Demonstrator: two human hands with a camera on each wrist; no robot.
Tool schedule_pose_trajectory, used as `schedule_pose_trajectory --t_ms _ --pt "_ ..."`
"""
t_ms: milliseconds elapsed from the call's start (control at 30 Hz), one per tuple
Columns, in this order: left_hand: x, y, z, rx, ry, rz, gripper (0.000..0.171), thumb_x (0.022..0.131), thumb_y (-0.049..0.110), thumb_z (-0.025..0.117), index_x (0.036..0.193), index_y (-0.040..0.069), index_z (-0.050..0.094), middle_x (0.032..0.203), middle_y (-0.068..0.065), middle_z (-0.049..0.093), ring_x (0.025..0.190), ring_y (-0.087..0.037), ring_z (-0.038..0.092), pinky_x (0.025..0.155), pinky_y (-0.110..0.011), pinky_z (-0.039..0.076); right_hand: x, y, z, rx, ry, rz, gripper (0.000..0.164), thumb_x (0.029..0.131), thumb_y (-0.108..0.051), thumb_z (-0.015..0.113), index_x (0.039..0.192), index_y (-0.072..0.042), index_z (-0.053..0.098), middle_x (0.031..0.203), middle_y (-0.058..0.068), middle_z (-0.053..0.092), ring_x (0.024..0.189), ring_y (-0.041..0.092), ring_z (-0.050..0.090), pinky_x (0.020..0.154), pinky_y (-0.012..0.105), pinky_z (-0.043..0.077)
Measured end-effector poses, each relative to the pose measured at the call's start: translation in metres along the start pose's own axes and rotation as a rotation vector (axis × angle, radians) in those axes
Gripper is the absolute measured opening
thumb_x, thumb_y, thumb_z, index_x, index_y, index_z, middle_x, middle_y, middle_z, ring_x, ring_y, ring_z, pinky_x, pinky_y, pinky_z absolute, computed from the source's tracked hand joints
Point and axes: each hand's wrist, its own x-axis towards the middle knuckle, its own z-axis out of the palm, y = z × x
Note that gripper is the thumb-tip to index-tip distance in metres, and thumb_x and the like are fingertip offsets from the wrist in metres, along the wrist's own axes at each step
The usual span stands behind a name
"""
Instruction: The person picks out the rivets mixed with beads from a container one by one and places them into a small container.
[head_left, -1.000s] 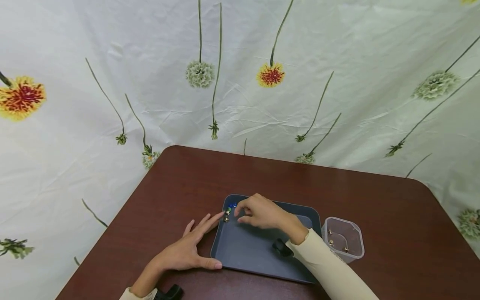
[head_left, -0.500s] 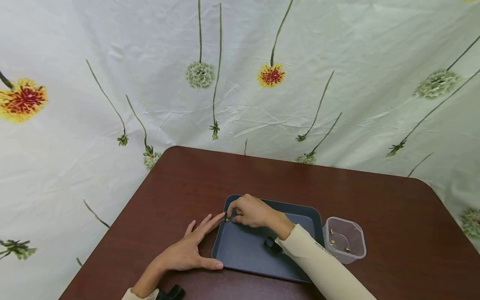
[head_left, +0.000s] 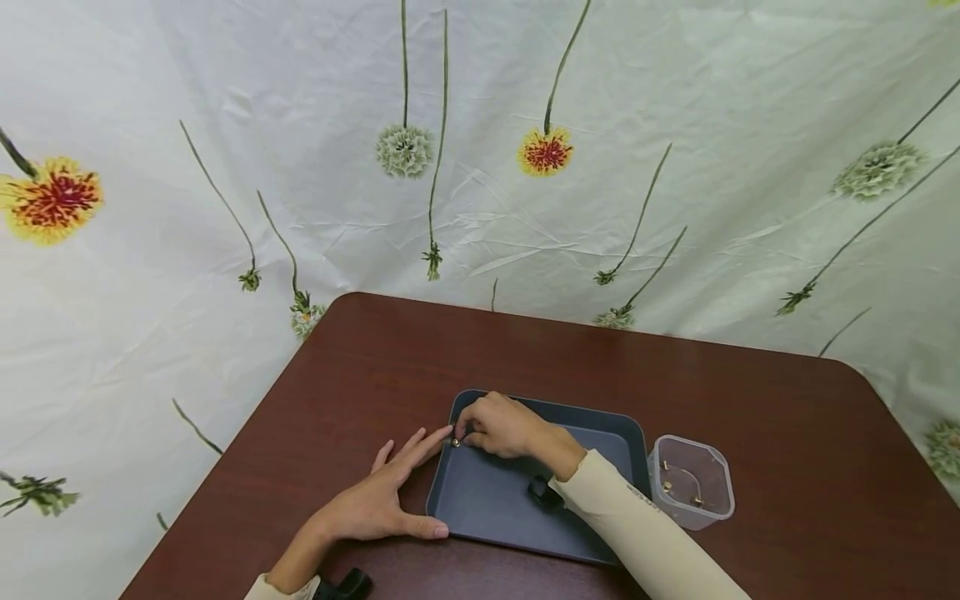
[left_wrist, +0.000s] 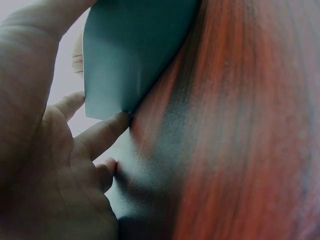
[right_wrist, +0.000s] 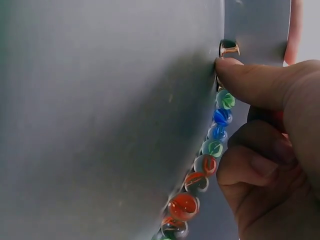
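Note:
My left hand (head_left: 375, 504) lies spread beside the dark grey tray (head_left: 525, 517), its fingertips and thumb touching the tray's left edge and near corner; the left wrist view shows the fingers (left_wrist: 102, 137) straight against the rim. Over the far left corner my right hand (head_left: 504, 425) is curled, and in its wrist view the thumb (right_wrist: 250, 82) pinches down on a small brass stud, mostly covered. Another brass stud (right_wrist: 231, 49) sits against the tray wall beside it. Several glass marbles (right_wrist: 182, 206), blue, green and red swirled, line the same wall.
To the right of the tray stands a clear plastic tub (head_left: 693, 483) with a few small brass studs (head_left: 697, 501) inside. Both stand on a dark red wooden table (head_left: 420, 350). A white floral cloth (head_left: 480, 167) hangs behind.
My right hand has moved left and down to the studs at the tray's left wall, now covering the marbles from the head view. The left hand has stayed in place.

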Motion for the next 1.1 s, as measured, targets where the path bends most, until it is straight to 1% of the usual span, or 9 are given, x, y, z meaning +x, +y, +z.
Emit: schedule_pose_trajectory --t_ms 100,267,467,567,733,800,1000,1100 --pt "0.001 0.000 0.000 -0.001 -0.006 -0.008 0.105 0.084 0.029 0.082 0.163 0.025 0.014 0.166 -0.011 0.024 0.154 -0.045 -0.002 0.110 -0.073 -0.015 -0.001 0.001 -0.001 -0.006 0.009 0.004 0.014 0.097 -0.013 0.068 0.108 -0.012 0.076 0.053 -0.010 0.044 0.044 0.000 0.031 0.044 0.015 0.027" --pt "0.001 0.000 0.001 -0.010 0.001 0.000 0.105 0.083 0.028 0.083 0.163 0.024 0.014 0.165 -0.012 0.026 0.154 -0.045 -0.002 0.110 -0.072 -0.015 -0.002 0.002 0.000 -0.034 0.028 0.005 0.013 0.098 -0.015 0.067 0.105 -0.014 0.077 0.057 -0.011 0.049 0.046 0.000 0.036 0.044 0.015 0.030" --pt "0.001 -0.001 0.001 -0.008 0.010 0.008 0.106 0.083 0.027 0.083 0.163 0.024 0.015 0.165 -0.012 0.027 0.153 -0.046 -0.001 0.109 -0.073 -0.014 -0.003 0.003 -0.001 -0.036 0.037 -0.002 0.013 0.098 -0.016 0.066 0.106 -0.014 0.077 0.067 -0.010 0.059 0.049 0.000 0.040 0.046 0.015 0.034" --pt "0.001 -0.002 0.002 -0.002 0.012 0.012 0.106 0.083 0.027 0.083 0.163 0.025 0.014 0.165 -0.012 0.027 0.153 -0.047 -0.001 0.109 -0.074 -0.014 -0.004 0.003 -0.002 -0.021 0.040 -0.009 0.015 0.098 -0.015 0.066 0.108 -0.013 0.077 0.064 -0.010 0.057 0.047 0.000 0.037 0.045 0.015 0.032" --pt "0.002 -0.002 0.002 0.001 0.015 0.014 0.106 0.082 0.027 0.084 0.163 0.025 0.014 0.164 -0.012 0.027 0.153 -0.047 0.000 0.109 -0.074 -0.014 -0.007 0.005 -0.004 0.009 0.039 -0.018 0.015 0.099 -0.015 0.065 0.108 -0.010 0.077 0.049 -0.009 0.043 0.041 0.000 0.028 0.043 0.015 0.027" --pt "0.002 -0.002 0.002 0.002 0.015 0.016 0.106 0.082 0.027 0.084 0.163 0.025 0.015 0.164 -0.013 0.028 0.153 -0.047 0.000 0.109 -0.074 -0.014 -0.009 0.006 -0.005 0.017 0.042 -0.022 0.015 0.099 -0.014 0.066 0.107 -0.010 0.077 0.048 -0.009 0.041 0.040 0.000 0.027 0.044 0.015 0.026" --pt "0.002 -0.002 0.002 -0.002 0.016 0.016 0.106 0.083 0.026 0.083 0.163 0.023 0.015 0.163 -0.014 0.030 0.153 -0.048 -0.001 0.108 -0.074 -0.013 -0.013 0.009 -0.006 0.056 0.061 -0.042 0.014 0.098 -0.014 0.066 0.105 -0.007 0.077 0.051 -0.010 0.044 0.042 0.000 0.031 0.046 0.014 0.030" --pt "0.002 -0.002 0.003 -0.002 0.018 0.013 0.106 0.083 0.027 0.083 0.163 0.023 0.015 0.163 -0.014 0.031 0.153 -0.048 -0.001 0.108 -0.074 -0.013 -0.018 0.011 -0.011 0.081 0.076 -0.036 0.013 0.098 -0.014 0.067 0.103 -0.007 0.077 0.054 -0.008 0.049 0.044 0.001 0.036 0.048 0.014 0.035"
